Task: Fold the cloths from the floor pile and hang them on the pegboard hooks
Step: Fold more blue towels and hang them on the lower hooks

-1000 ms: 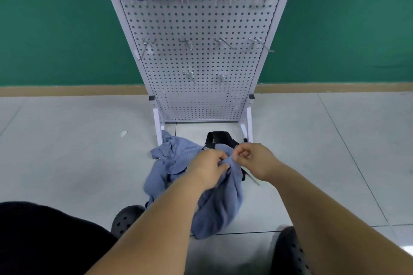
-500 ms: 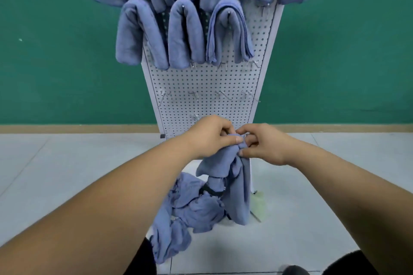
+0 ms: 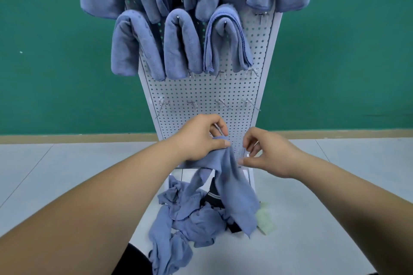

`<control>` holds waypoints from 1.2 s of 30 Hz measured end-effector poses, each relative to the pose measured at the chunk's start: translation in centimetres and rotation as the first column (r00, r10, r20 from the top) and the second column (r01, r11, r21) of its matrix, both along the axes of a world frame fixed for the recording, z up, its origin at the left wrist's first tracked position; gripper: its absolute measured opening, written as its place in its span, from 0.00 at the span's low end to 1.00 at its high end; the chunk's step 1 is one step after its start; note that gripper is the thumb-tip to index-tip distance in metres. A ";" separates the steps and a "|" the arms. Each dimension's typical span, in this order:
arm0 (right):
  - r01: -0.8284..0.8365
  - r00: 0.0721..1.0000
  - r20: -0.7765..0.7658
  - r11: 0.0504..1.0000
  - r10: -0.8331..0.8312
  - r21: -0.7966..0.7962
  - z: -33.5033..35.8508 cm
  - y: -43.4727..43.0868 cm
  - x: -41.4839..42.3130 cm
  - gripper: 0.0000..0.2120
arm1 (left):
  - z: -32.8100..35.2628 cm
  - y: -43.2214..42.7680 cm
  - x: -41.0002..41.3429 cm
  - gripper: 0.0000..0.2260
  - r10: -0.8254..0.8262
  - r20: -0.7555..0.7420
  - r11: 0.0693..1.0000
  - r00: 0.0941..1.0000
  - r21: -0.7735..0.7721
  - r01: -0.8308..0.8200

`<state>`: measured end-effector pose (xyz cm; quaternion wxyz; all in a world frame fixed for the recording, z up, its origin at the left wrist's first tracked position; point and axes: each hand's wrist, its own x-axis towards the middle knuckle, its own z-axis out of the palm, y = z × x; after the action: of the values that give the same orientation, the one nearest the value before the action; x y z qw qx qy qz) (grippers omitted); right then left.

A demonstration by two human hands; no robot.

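Head view: half a second ago both hands met at the top of the thin blue-grey woven cloth point(image 3: 234, 183). Now they have parted, and the cloth hangs longer and less bunched.

The left hand point(image 3: 199, 138) grips the cloth's upper corner. Its thumb and curled fingers point(image 3: 220, 128) pinch the fabric, which spills out just below the thumb and drapes down to the right. The right hand point(image 3: 268, 155) has drawn off to the right. Its fingers are loosely curled and spread from the thumb, with nothing caught between them. The thumb tip lies right at the cloth's right edge; whether it touches cannot be told.

The cloth's lower end hangs over the crumpled floor pile of matching blue-grey cloths point(image 3: 187, 214), limp and creased on the smooth pale grey tiled floor point(image 3: 67, 174). A black strap point(image 3: 212, 195) shows within the pile, and a pale green scrap point(image 3: 264, 219) lies at its right side.

Behind the hands stands the white perforated metal pegboard point(image 3: 201, 91). A row of bare wire hooks point(image 3: 192, 104) sits across it. Above them, thick plush blue folded cloths point(image 3: 182, 44) hang looped over the higher hooks in rounded arches, against the green wall point(image 3: 55, 51).
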<state>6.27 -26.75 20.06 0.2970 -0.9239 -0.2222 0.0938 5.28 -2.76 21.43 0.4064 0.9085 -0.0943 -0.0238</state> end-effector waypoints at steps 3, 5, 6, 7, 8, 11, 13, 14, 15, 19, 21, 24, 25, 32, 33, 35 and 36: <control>-0.069 0.992 -0.104 0.995 0.077 0.073 0.0 1.4 -0.4 0.23 | -0.4 -0.9 0.6 0.11 0.080 -0.018 0.995 0.997 -0.057 -0.081; -0.048 0.993 -0.106 0.996 0.056 0.072 -0.5 2.3 -0.4 0.24 | -0.4 -1.4 0.9 0.10 0.128 -0.062 0.984 0.990 -0.119 -0.135; -0.012 0.996 -0.089 0.997 0.019 0.081 -0.8 2.7 -0.3 0.21 | -0.4 -1.6 1.1 0.10 0.145 -0.096 0.974 0.985 -0.161 -0.159; 0.032 0.997 -0.076 0.994 -0.024 0.103 -1.2 3.0 -0.1 0.16 | -0.4 -1.7 1.2 0.10 0.153 -0.134 0.962 0.979 -0.205 -0.179; 0.066 0.996 -0.074 0.990 -0.056 0.128 -1.4 3.3 0.2 0.09 | -0.4 -1.7 1.3 0.10 0.152 -0.174 0.952 0.973 -0.240 -0.192; 0.109 0.987 -0.139 0.976 -0.083 0.190 -1.6 3.1 0.7 0.06 | -0.4 -1.3 1.1 0.08 0.132 -0.238 0.947 0.962 -0.255 -0.193; 0.148 0.980 -0.163 0.968 -0.116 0.202 -1.4 2.8 0.8 0.08 | -0.5 -1.1 1.0 0.08 0.139 -0.223 0.956 0.965 -0.222 -0.189; 0.167 0.978 -0.158 0.964 -0.136 0.205 -1.3 2.7 0.9 0.10 | -0.6 -1.0 1.1 0.08 0.147 -0.205 0.963 0.968 -0.196 -0.188; 0.187 0.976 -0.148 0.961 -0.159 0.203 -1.2 2.6 1.1 0.14 | -0.7 -1.0 1.0 0.09 0.147 -0.186 0.969 0.971 -0.171 -0.180; 0.216 0.975 -0.084 0.966 -0.206 0.140 -0.8 2.2 1.8 0.15 | -0.6 -1.3 0.5 0.18 0.019 -0.023 1.000 1.000 0.022 -0.019; 0.193 0.981 -0.035 0.975 -0.190 0.112 -0.5 2.2 1.9 0.12 | -0.6 -1.4 0.1 0.19 -0.032 0.055 0.993 0.998 0.118 0.026; 0.161 0.987 0.011 0.983 -0.163 0.084 0.3 2.0 1.8 0.11 | -1.0 -1.3 0.2 0.09 -0.026 0.116 0.974 0.993 0.226 -0.001; 0.143 0.989 0.022 0.987 -0.145 0.070 0.7 1.8 1.7 0.12 | -1.1 -1.1 0.4 0.06 -0.023 0.124 0.967 0.992 0.256 -0.010; 0.041 0.996 0.078 0.994 -0.033 -0.097 1.4 0.3 1.8 0.07 | -0.9 -0.6 0.5 0.03 -0.019 0.095 0.972 0.995 0.235 -0.003; 0.030 0.997 0.080 0.997 -0.024 -0.073 1.4 0.1 1.8 0.08 | -0.8 -0.7 0.3 0.04 -0.031 0.078 0.981 0.996 0.196 0.016; 0.023 0.995 0.102 0.999 -0.020 -0.028 1.7 -0.3 1.8 0.08 | -0.6 -0.8 0.0 0.11 -0.054 0.045 0.990 0.998 0.132 0.048; 0.027 0.993 0.115 1.000 -0.026 -0.008 1.8 -0.6 1.8 0.08 | -0.4 -0.7 -0.1 0.14 -0.064 0.041 0.991 0.997 0.116 0.059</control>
<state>8.10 -27.31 21.87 0.2805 -0.9320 -0.2264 0.0375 5.18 -3.49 21.07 0.3505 0.9273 -0.1299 -0.0215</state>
